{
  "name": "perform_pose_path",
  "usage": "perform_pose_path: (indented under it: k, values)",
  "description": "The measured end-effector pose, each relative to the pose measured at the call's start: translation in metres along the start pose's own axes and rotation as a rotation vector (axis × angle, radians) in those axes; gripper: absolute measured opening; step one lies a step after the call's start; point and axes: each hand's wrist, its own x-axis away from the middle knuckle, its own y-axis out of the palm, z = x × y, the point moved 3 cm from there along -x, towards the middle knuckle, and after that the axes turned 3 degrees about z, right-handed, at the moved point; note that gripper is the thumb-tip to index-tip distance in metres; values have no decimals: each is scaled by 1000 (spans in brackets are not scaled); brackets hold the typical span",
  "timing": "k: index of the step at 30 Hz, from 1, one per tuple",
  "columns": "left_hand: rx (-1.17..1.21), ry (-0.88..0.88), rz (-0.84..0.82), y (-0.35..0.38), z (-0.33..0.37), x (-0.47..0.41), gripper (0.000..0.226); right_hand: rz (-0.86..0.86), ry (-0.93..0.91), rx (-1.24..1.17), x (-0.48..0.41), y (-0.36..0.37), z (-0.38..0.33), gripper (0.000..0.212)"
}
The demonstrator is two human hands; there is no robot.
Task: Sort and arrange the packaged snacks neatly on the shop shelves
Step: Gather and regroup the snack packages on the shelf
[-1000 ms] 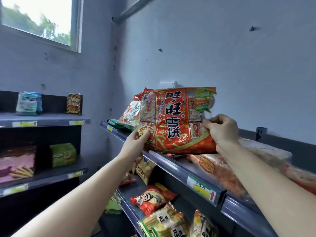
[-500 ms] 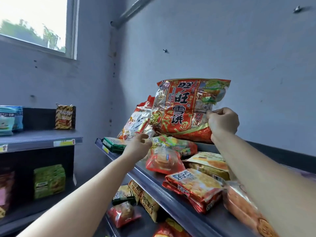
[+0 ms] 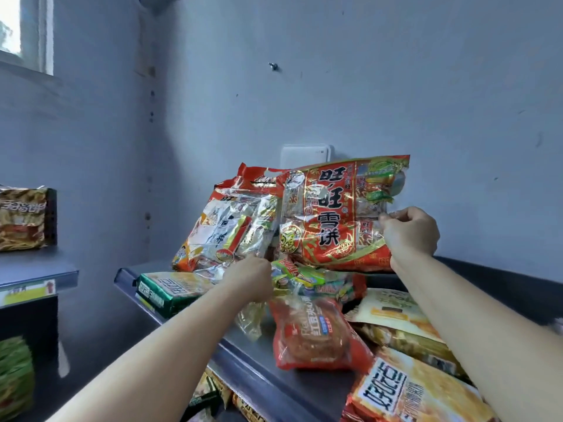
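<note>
Nearest you, five small packs lie on the shelf [image 3: 243,368]: one yellow pack [image 3: 408,394], one red pack [image 3: 310,336], one cream pack [image 3: 393,315], one green pack [image 3: 170,289] and one mixed pack [image 3: 313,280]. Your left hand [image 3: 249,278] reaches among them, fingers hidden, so its grip cannot be told. Behind stand two big bags: the silver bag [image 3: 231,226] leaning, and the red bag [image 3: 335,214] upright beside it. Your right hand [image 3: 411,233] pinches the red bag's right edge.

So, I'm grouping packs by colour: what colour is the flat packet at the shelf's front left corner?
The flat packet is green, yellowish on top; head view.
</note>
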Motion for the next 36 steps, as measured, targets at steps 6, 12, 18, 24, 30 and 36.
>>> perform_pose_path:
  k: [6,12,18,24,30,36]
  values:
    - [-174,29,-102,8,-6,-22,29,70,6,18,-6,14,12,19]
    - [117,-8,-145,3,-7,-36,15,129,-15,40,-16,16,14,18]
    - [717,-166,321,-42,-8,-44,46,193,-2,61,-30,9,20,33]
    - [1214,-148,722,-70,-10,-35,58,132,16,84,-36,6,37,34]
    - [1305,-181,1000,-84,-31,-29,46,12,71,74,-37,19,49,37]
    - [1235,-37,1143,-114,-37,-21,33,-28,79,83,-37,28,59,18]
